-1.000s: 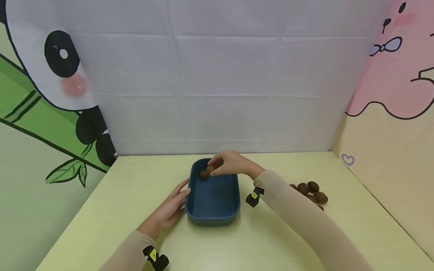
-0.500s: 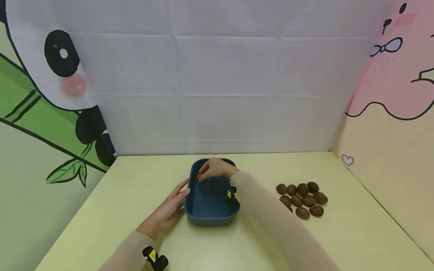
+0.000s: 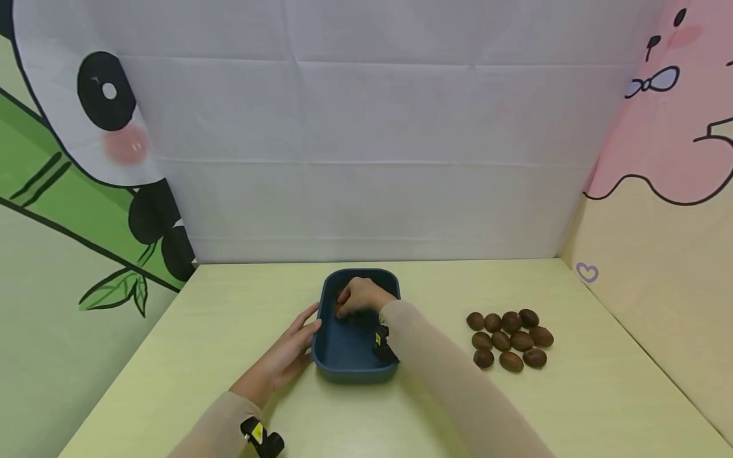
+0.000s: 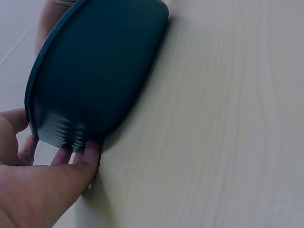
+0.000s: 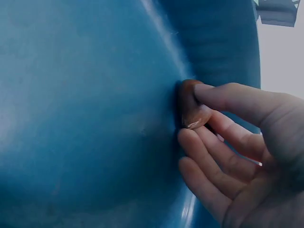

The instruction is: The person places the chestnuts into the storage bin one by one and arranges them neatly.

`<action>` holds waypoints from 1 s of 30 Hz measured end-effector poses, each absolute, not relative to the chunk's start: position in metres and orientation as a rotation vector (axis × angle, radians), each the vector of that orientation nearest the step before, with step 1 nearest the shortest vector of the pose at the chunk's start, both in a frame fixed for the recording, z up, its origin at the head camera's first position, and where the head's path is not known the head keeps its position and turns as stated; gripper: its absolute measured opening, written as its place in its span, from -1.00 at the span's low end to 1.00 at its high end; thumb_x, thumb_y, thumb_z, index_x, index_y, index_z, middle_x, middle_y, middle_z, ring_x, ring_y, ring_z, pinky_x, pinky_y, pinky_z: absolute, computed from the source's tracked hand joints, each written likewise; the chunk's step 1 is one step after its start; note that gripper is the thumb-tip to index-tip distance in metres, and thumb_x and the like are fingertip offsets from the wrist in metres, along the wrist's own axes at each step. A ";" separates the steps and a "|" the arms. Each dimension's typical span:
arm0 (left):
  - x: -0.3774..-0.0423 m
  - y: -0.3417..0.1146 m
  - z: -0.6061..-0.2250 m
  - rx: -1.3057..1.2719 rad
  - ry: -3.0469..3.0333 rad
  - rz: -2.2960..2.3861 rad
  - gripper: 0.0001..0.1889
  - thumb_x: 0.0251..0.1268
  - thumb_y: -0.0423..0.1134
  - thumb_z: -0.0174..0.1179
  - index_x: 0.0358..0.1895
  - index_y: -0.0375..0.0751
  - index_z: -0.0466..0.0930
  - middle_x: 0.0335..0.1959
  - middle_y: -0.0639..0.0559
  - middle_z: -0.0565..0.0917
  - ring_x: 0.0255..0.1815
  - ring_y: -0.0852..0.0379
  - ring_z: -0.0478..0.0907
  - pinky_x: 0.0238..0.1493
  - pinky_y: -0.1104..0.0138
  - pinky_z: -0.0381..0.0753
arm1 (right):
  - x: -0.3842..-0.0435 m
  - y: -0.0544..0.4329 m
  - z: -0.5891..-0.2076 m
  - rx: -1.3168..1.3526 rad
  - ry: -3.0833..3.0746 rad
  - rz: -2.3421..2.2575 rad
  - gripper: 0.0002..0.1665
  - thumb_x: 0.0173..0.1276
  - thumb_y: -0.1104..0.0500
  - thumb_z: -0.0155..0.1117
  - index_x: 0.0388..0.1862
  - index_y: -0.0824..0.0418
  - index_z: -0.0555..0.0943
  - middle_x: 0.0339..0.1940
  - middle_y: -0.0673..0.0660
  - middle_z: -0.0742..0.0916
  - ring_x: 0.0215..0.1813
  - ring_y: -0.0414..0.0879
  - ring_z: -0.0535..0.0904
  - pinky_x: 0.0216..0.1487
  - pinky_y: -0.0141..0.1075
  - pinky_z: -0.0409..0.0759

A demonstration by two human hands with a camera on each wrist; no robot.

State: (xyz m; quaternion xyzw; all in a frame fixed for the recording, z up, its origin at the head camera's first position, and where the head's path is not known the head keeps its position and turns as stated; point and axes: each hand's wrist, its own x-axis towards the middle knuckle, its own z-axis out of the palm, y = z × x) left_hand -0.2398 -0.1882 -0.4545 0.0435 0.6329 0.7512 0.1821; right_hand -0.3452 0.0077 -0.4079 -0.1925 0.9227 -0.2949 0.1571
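Note:
A deep blue rectangular bin with rounded corners stands on the table. My left hand rests against its left side; in the left wrist view the fingers lie on the outer wall, one near the rim. Inside the bin, toward the far left, my right hand reaches down. In the right wrist view its thumb and fingers pinch a smooth brown nut with a pale end, low by the bin wall. Another brown nut shows right beside it, partly behind the thumb.
To the right, several brown nuts lie grouped in rough rows on the pale table. A white cloth backdrop rises behind the table, with printed panels on both sides. Each wrist wears a small black camera.
My right hand has moved left and down into the bin with the nut, drawing slightly nearer. The sleeve has uncovered the nuts on the right. The left hand has stayed put.

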 end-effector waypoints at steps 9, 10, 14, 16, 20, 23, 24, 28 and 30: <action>-0.239 -0.188 -0.454 0.149 1.768 2.120 -0.31 0.63 -0.04 -0.04 0.64 0.13 -0.16 0.53 -0.30 0.18 0.52 -0.18 0.15 0.44 -0.07 0.14 | -0.344 0.009 -0.411 -0.513 2.654 -0.947 -0.68 0.19 0.08 0.58 -0.10 0.15 0.77 -0.38 -0.04 0.74 -0.33 -0.19 0.65 -0.14 -0.27 0.63; -0.239 -0.188 -0.454 0.149 1.767 2.121 -0.31 0.63 -0.04 -0.04 0.64 0.13 -0.16 0.53 -0.30 0.18 0.52 -0.18 0.15 0.44 -0.08 0.14 | -0.344 0.009 -0.411 -0.513 2.655 -0.950 -0.68 0.19 0.08 0.58 -0.10 0.15 0.77 -0.38 -0.04 0.74 -0.33 -0.19 0.65 -0.13 -0.26 0.63; -0.238 -0.188 -0.454 0.154 1.781 2.118 -0.31 0.63 -0.04 -0.05 0.64 0.12 -0.16 0.53 -0.31 0.19 0.52 -0.19 0.16 0.44 -0.09 0.15 | -0.345 0.010 -0.410 -0.516 2.657 -0.934 -0.66 0.20 0.06 0.58 -0.07 0.14 0.77 -0.34 -0.03 0.75 -0.31 -0.18 0.66 -0.09 -0.25 0.63; -0.238 -0.188 -0.453 0.161 1.799 2.109 -0.31 0.63 -0.02 -0.05 0.64 0.11 -0.17 0.53 -0.31 0.19 0.51 -0.19 0.16 0.43 -0.10 0.15 | -0.346 0.010 -0.408 -0.525 2.666 -0.910 -0.64 0.19 0.02 0.58 -0.06 0.12 0.77 -0.30 -0.05 0.76 -0.25 -0.18 0.67 -0.05 -0.23 0.63; -0.238 -0.188 -0.453 0.151 1.806 2.104 -0.31 0.63 -0.01 -0.05 0.64 0.12 -0.16 0.53 -0.28 0.19 0.51 -0.17 0.18 0.43 -0.09 0.16 | -0.346 0.013 -0.400 -0.559 2.679 -0.856 -0.61 0.16 -0.05 0.59 -0.06 0.06 0.78 -0.22 -0.08 0.77 -0.12 -0.15 0.67 0.07 -0.18 0.60; -0.238 -0.188 -0.454 0.136 1.793 2.114 -0.32 0.62 -0.01 -0.04 0.64 0.15 -0.14 0.53 -0.27 0.20 0.50 -0.16 0.19 0.43 -0.09 0.16 | -0.346 0.016 -0.391 -0.606 2.675 -0.815 -0.62 0.15 -0.07 0.59 -0.08 0.03 0.79 -0.17 -0.09 0.76 -0.02 -0.11 0.65 0.13 -0.14 0.57; -0.238 -0.188 -0.454 0.136 1.790 2.117 -0.32 0.62 -0.02 -0.04 0.64 0.14 -0.14 0.53 -0.27 0.20 0.50 -0.17 0.19 0.43 -0.09 0.16 | -0.346 0.018 -0.387 -0.622 2.672 -0.801 -0.63 0.15 -0.06 0.59 -0.08 0.02 0.79 -0.16 -0.10 0.76 0.01 -0.10 0.65 0.13 -0.13 0.57; -0.239 -0.188 -0.454 0.131 1.777 2.129 -0.32 0.62 -0.04 -0.04 0.64 0.13 -0.14 0.53 -0.28 0.19 0.51 -0.19 0.17 0.44 -0.10 0.15 | -0.343 0.026 -0.372 -0.714 2.679 -0.750 -0.65 0.22 0.04 0.53 -0.03 0.10 0.78 -0.13 -0.06 0.76 0.02 -0.08 0.64 0.09 -0.16 0.58; -0.238 -0.187 -0.453 0.133 1.777 2.132 -0.32 0.62 -0.05 -0.04 0.64 0.12 -0.14 0.53 -0.28 0.18 0.51 -0.19 0.17 0.44 -0.10 0.15 | -0.342 0.032 -0.365 -0.769 2.689 -0.727 -0.64 0.26 0.10 0.49 0.02 0.16 0.76 -0.14 -0.01 0.76 -0.05 -0.09 0.65 0.04 -0.21 0.60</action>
